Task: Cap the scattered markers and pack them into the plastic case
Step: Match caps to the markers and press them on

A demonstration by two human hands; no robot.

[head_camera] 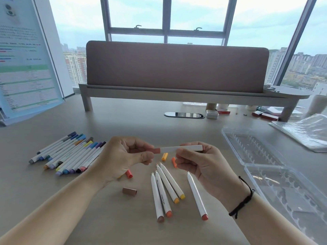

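Both hands, left hand (pixel 123 154) and right hand (pixel 198 161), pinch a white marker with a pinkish cap (pixel 178 149). Left of it, a capped pile (pixel 69 154); five uncapped markers (pixel 169 190) below it; clear plastic case (pixel 261 156) to its right holds none yet.

Left hand (pixel 122 156) and right hand (pixel 196 161) raised, each grip pinching

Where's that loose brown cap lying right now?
In the head view, the brown cap lies alone on the desk below the left hand, just left of the five uncapped markers and near the red cap.
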